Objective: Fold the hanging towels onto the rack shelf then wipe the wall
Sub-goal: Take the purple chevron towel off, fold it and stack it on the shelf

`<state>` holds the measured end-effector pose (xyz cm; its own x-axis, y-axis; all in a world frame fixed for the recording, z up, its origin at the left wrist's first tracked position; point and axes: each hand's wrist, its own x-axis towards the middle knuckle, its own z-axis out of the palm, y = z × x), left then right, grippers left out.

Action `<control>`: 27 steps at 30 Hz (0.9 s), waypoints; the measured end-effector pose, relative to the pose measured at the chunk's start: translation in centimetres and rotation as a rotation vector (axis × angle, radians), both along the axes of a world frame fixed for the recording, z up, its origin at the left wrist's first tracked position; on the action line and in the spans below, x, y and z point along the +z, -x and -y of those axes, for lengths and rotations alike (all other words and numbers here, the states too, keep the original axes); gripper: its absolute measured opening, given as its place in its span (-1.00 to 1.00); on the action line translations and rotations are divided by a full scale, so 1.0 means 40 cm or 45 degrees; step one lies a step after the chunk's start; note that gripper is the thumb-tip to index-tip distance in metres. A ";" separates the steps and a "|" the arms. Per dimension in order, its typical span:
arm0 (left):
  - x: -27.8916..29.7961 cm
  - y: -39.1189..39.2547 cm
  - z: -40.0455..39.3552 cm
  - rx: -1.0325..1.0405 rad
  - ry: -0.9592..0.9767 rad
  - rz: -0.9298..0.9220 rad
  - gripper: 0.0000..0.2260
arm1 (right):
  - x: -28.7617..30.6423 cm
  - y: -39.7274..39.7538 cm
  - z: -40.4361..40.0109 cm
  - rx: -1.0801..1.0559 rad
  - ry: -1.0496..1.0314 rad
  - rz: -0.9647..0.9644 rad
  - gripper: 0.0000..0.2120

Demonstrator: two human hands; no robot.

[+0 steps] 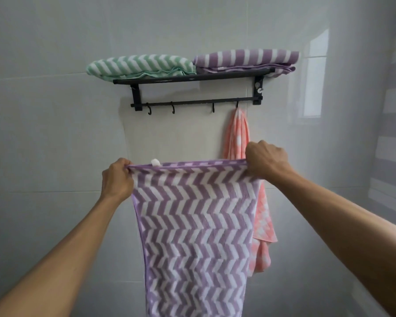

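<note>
- The tiled wall (pixel 55 133) fills the view, pale and glossy, with a bright window reflection (pixel 316 74) at about 2 o'clock from the centre.
- The purple zigzag towel (pixel 197 236) hangs spread open from the centre of the view down to 6 o'clock, in front of the wall. A small white tag (pixel 155 162) sticks up from its top edge near the left corner.
- The black rack (pixel 192 78) is fixed to the wall at 12 o'clock. Its shelf holds two folded towels side by side and touching: a green zigzag towel (pixel 140 66) on the left half and a purple striped towel (pixel 245 60) on the right half, whose end overhangs the right end of the shelf.
- The pink towel (pixel 240 138) hangs bunched from the rightmost hook (pixel 237 105) of the rail under the shelf, at about 1 o'clock from the spread towel. Its lower part is partly hidden behind the purple zigzag towel and the right hand.
- The left hand (pixel 117 178), at 9 o'clock of the towel's top edge, pinches the top left corner with curled fingers.
- The right hand (pixel 266 160), at 3 o'clock of that edge, grips the top right corner in a closed fist.
- Three other hooks (pixel 173 109) on the rail are bare.
</note>
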<state>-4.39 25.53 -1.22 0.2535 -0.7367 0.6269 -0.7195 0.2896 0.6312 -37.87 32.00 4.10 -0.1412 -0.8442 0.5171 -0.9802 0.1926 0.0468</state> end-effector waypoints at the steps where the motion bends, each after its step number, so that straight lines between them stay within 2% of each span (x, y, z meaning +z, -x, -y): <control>1: 0.020 0.006 -0.001 0.007 0.024 -0.043 -0.76 | 0.004 -0.004 0.003 -0.022 0.090 -0.040 -0.85; 4: 0.073 0.029 0.005 -0.012 0.015 -0.196 -0.74 | 0.015 -0.014 -0.004 -0.022 0.091 -0.052 -0.83; 8: 0.090 0.036 0.024 -0.054 -0.055 -0.330 -0.73 | 0.056 0.006 0.009 0.070 -0.088 0.261 -0.81; 11: 0.097 0.044 0.022 -0.030 -0.047 -0.298 -0.75 | 0.072 0.006 0.008 0.108 0.043 0.356 -0.80; 14: 0.086 0.059 0.018 -0.025 -0.087 -0.237 -0.73 | 0.059 -0.013 -0.005 0.107 -0.064 0.342 -0.67; 16: 0.075 0.060 0.023 -0.009 -0.112 -0.247 -0.72 | 0.054 -0.016 -0.009 0.095 -0.100 0.367 -0.71; 18: 0.071 0.054 0.027 0.012 -0.117 -0.212 -0.72 | 0.049 -0.018 -0.011 0.061 -0.008 0.264 -0.73; 20: 0.074 0.054 0.025 -0.010 -0.119 -0.182 -0.73 | 0.041 -0.023 -0.010 0.026 0.085 0.032 -0.79; 23: 0.069 0.057 0.018 -0.231 -0.179 -0.169 -0.77 | 0.034 -0.021 -0.006 -0.033 0.048 -0.138 -0.92; 24: 0.064 0.053 0.016 -0.326 -0.208 -0.169 -0.79 | 0.034 -0.005 0.003 -0.043 0.028 -0.087 -0.86; 27: 0.047 0.022 0.017 -0.449 -0.311 -0.118 -0.74 | 0.038 0.049 0.016 0.054 -0.088 0.280 -0.73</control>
<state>-5.29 24.86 0.68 0.0070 -0.9120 0.4101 -0.5405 0.3416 0.7689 -39.82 31.36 5.61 -0.2076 -0.8842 0.4184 -0.9754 0.1547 -0.1569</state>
